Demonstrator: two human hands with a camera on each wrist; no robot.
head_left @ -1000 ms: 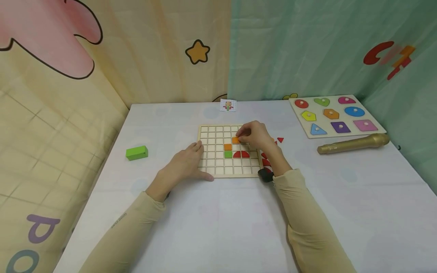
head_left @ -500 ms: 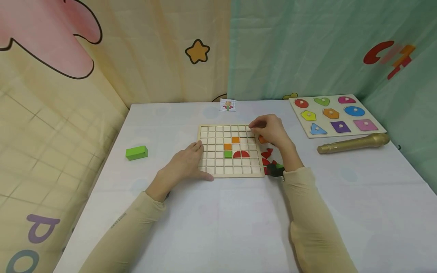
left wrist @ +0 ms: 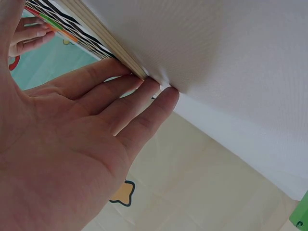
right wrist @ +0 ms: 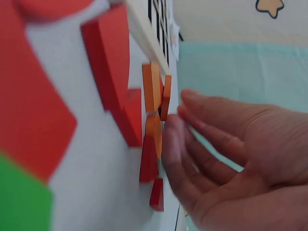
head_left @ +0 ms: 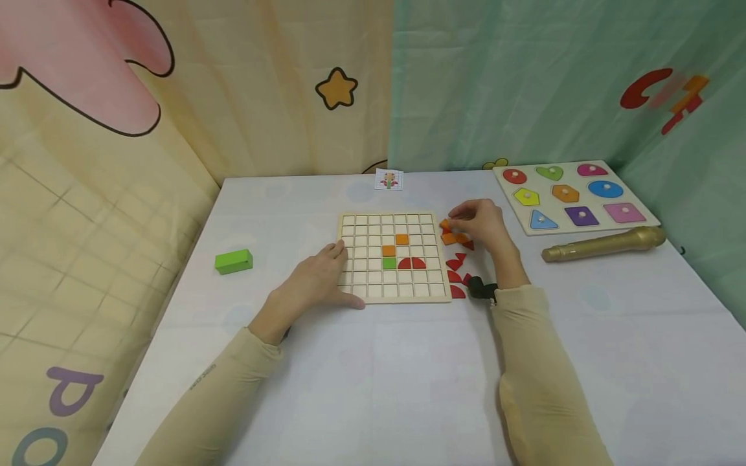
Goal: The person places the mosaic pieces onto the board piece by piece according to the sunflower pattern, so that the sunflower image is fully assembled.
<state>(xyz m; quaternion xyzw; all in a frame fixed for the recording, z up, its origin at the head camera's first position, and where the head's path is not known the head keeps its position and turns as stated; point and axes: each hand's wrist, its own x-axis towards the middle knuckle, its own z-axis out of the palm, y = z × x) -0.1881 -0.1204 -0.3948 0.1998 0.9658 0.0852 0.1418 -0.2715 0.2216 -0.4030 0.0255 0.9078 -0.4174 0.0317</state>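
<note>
In the head view, a wooden grid board (head_left: pixel 402 300) lies mid-table. It carries orange squares (head_left: pixel 388 250), a green square (head_left: pixel 389 263) and two red quarter-round pieces (head_left: pixel 411 263). My left hand (head_left: pixel 315 278) rests against the board's left side, thumb by the front edge; the left wrist view shows fairly straight fingertips touching the board's edge (left wrist: pixel 113 45). Beyond the board's right edge, my right hand (head_left: pixel 480 223) is over a cluster of orange pieces (head_left: pixel 448 239). In the right wrist view, thumb and fingers stand apart beside an orange piece (right wrist: pixel 166 97), gripping nothing visible.
Red pieces (head_left: pixel 454 276) lie along the board's right side. A small pattern card (head_left: pixel 388 179) is at the back edge. To the right are a shape-puzzle board (head_left: pixel 574 197) and a gold microphone-shaped object (head_left: pixel 603 246). A green block (head_left: pixel 234 261) sits at left.
My right hand has let go of an orange square on the grid and moved right, off the board, to the loose orange pieces. The left hand has stayed in place.
</note>
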